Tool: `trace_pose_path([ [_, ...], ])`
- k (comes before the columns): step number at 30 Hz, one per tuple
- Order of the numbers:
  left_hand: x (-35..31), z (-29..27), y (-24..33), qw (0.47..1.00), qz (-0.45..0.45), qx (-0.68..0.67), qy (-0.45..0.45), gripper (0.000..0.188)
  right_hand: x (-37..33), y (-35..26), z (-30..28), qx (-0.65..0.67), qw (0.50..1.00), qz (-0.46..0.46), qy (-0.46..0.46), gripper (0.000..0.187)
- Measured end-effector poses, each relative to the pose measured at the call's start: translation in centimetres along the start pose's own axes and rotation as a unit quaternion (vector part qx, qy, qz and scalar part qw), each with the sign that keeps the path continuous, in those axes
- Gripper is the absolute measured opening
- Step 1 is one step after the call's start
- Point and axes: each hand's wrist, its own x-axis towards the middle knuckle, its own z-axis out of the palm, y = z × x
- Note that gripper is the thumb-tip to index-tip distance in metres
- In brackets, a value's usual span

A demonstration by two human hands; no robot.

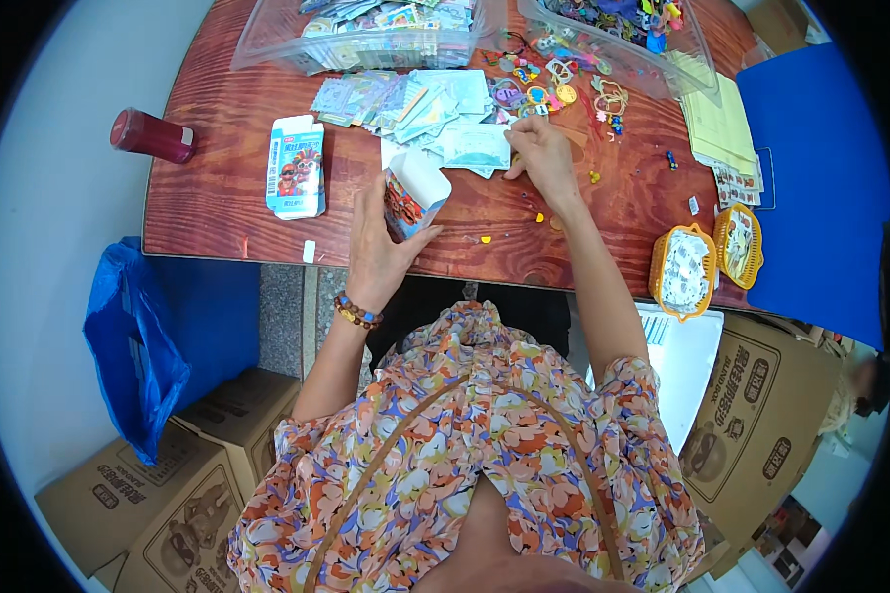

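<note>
Floral cloth of the person's shirt (475,425) lies nearest the camera, with both bare forearms reaching from it over a red-brown wooden table (218,89). The left hand (374,237), a beaded bracelet (358,312) at its wrist, grips an open printed box (405,206) between thumb and fingers, tilted, near the table's front edge. The right hand (544,163) pinches the right edge of a pale packet (477,146) just beyond that box. Past the packet spreads a loose heap of flat packets (430,107), with coloured trinkets (536,96) to its right. Farther left are a blue-and-white box (297,168) and a dark red bottle (153,135). Two clear bins (366,47) stand at the far side; at right, two yellow baskets (659,269) sit side by side. Cardboard cartons (129,484) stand below on both sides.
</note>
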Motion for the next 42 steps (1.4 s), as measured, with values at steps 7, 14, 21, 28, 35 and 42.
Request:
trace_pose_path([
  [7,-0.2,-1.0,0.2,0.998,0.011,0.068,0.009,0.086,-0.6,-0.3,-2.5,-0.013,0.999,-0.041,-0.018,0.014],
  [14,0.8,-0.1,1.1,0.995,0.059,0.063,-0.043,0.080,-8.1,-6.9,-3.8,0.070,0.997,-0.031,-0.004,0.013],
  [21,0.9,1.3,2.2,0.990,0.106,0.071,-0.052,0.086,-9.4,-6.9,-3.4,-0.044,0.994,-0.084,-0.054,0.011],
  [28,1.1,1.9,3.3,0.986,0.125,0.064,-0.086,0.091,-8.7,-5.5,-1.0,-0.151,0.980,-0.125,0.032,0.013],
  [35,1.1,3.1,2.8,0.990,0.099,0.049,-0.082,0.092,-9.3,-3.7,0.9,-0.289,0.894,-0.311,0.142,0.003],
  [42,1.4,3.9,3.5,0.987,0.124,0.052,-0.093,0.093,-9.4,-2.5,1.6,-0.276,0.916,-0.264,0.125,0.009],
])
